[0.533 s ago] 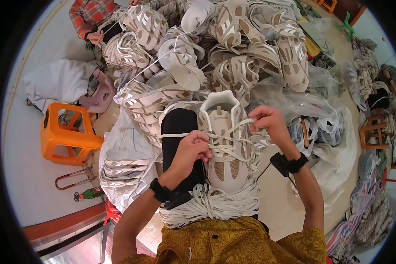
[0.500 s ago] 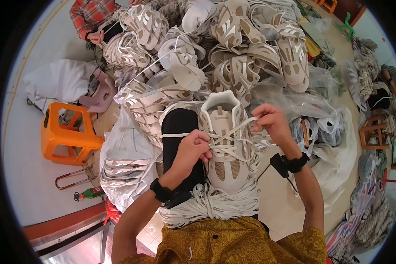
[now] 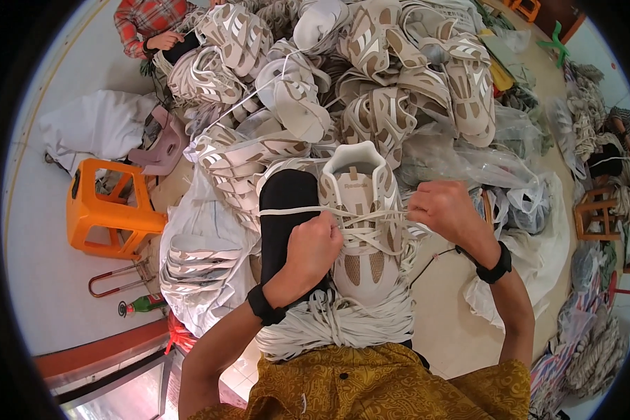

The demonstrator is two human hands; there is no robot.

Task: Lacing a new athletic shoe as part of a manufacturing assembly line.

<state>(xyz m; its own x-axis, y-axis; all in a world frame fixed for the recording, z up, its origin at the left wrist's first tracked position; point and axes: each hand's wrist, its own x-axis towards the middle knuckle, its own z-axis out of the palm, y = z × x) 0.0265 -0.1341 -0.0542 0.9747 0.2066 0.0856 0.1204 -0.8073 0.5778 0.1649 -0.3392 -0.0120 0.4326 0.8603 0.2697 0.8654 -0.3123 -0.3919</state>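
A beige and tan sneaker upper (image 3: pixel 367 269) lies in front of me, toe toward me, with a cream shoelace (image 3: pixel 360 231) threaded through its eyelets. To its right, my right hand (image 3: pixel 444 210) is closed on a stretch of lace pulled taut from the eyelets. My left hand (image 3: pixel 311 246) forms a fist against the upper's left edge; what its fingers hold is hidden. Beneath that hand is a long black padded form (image 3: pixel 287 192), with a lace lying across it. A thick bundle of loose cream laces (image 3: pixel 339 325) rests at my lap.
Beyond the upper rises a heap of similar shoe uppers (image 3: pixel 381 115). An orange plastic stool (image 3: pixel 94 203) stands left, near a stack of uppers (image 3: pixel 199 266) on white sacking. Clear plastic bags (image 3: pixel 462 154) lie right. At the far left, another person's hand (image 3: pixel 166 40) works.
My right hand has turned from open-fingered pinching to a fist and moved slightly right and down, drawing the lace flatter. My left hand has shifted a little right and curled tighter.
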